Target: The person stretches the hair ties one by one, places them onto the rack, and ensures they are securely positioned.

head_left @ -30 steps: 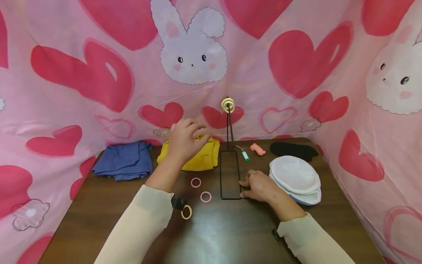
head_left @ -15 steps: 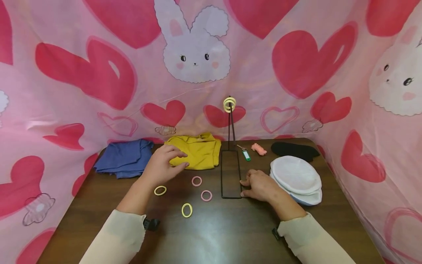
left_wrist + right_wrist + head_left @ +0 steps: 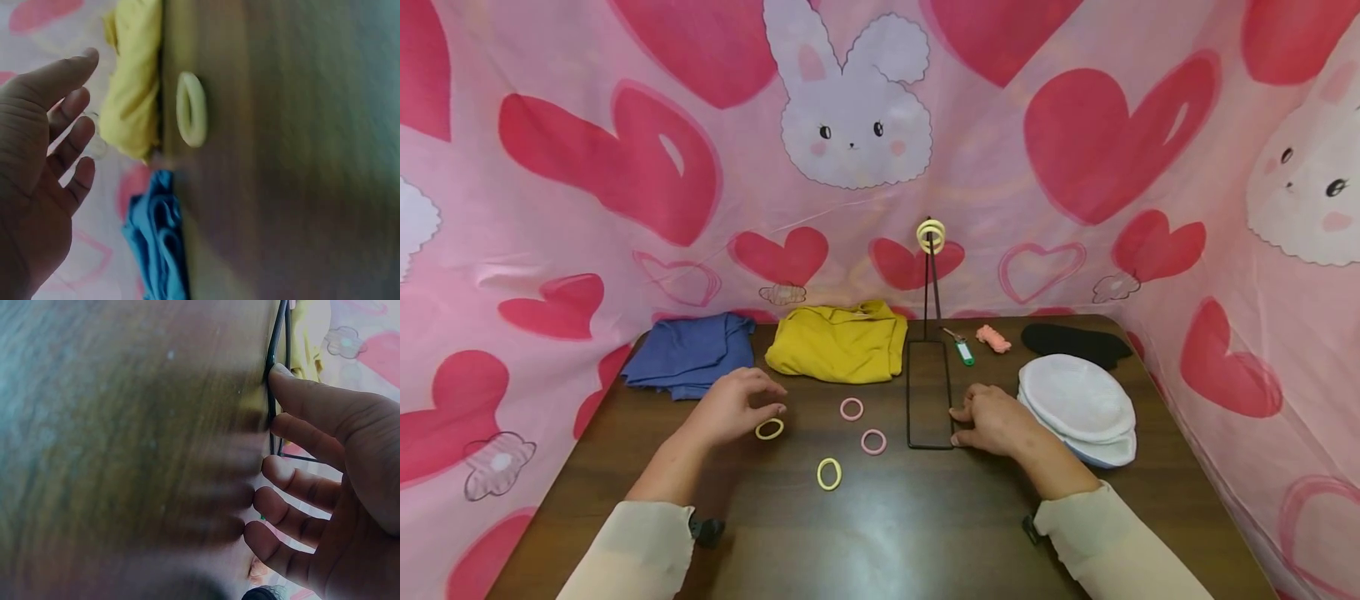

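Observation:
My left hand (image 3: 730,408) hovers beside a yellow ring (image 3: 770,429) on the table, thumb and fingers apart with nothing between them. In the left wrist view, that ring (image 3: 192,109) lies clear of the hand (image 3: 47,137). My right hand (image 3: 992,421) rests on the right side of the base of a black wire stand (image 3: 908,396). Its thumb and index fingertips press the bar down, spread apart; the other fingertips rest by the table in the right wrist view. Yellow rings (image 3: 931,237) hang at the stand's top. Two pink rings (image 3: 852,409) and another yellow ring (image 3: 829,474) lie between the hands.
A folded blue cloth (image 3: 685,354) and a yellow cloth (image 3: 838,343) lie along the back left. Behind the right hand are a green-tagged key (image 3: 964,353), a coral cord bundle (image 3: 993,338) and a flat black item (image 3: 1075,344). White oval mesh items (image 3: 1078,400) sit to its right.
My left hand has come down from above the yellow cloth, leftward and nearer, to beside the left yellow ring. My right hand stays on the stand's base.

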{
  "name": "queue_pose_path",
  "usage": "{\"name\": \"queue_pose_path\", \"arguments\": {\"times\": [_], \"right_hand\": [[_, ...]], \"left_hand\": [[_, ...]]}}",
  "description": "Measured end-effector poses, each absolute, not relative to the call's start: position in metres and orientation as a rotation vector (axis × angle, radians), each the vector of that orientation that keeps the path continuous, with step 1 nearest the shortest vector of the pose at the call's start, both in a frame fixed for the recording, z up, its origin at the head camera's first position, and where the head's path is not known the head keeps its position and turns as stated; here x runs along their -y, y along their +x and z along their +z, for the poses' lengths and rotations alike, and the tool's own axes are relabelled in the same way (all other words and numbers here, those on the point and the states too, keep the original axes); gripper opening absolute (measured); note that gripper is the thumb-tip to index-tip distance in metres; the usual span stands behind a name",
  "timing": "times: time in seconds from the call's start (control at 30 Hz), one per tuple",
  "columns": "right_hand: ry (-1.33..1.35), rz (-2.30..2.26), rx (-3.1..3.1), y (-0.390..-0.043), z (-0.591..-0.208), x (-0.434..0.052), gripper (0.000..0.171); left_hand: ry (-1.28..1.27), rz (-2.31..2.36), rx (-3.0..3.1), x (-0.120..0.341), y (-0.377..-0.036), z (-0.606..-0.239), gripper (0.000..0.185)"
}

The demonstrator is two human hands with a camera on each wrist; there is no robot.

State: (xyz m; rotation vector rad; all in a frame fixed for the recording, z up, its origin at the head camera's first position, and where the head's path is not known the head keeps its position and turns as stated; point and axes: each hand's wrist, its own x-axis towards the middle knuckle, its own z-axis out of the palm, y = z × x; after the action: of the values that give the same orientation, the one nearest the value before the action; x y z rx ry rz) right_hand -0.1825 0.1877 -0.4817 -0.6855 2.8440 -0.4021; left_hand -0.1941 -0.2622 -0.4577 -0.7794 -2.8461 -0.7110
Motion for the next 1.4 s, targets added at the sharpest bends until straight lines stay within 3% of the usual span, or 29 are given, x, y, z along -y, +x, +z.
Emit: {"name": "queue_pose_path", "arguments": {"times": [0.73, 1.1, 1.4], "right_hand": [[-0.697, -0.389, -2.838, -0.182, -0.483, -0.189, 0.052], [-0.7, -0.369, -2.858, -0.183, -0.485, -0.189, 0.052], [-0.699, -0.382, -2.855, -0.182, -0.484, -0.189, 0.052]], "left_hand": [[-0.809, -0.477, 3.082, 0.291, -0.196, -0.484, 0.005], [-0.9, -0.578, 2.963, 0.276, -0.195, -0.483, 0.005], [-0.833, -0.646, 2.935, 0.244, -0.196, -0.456, 0.005]]}}
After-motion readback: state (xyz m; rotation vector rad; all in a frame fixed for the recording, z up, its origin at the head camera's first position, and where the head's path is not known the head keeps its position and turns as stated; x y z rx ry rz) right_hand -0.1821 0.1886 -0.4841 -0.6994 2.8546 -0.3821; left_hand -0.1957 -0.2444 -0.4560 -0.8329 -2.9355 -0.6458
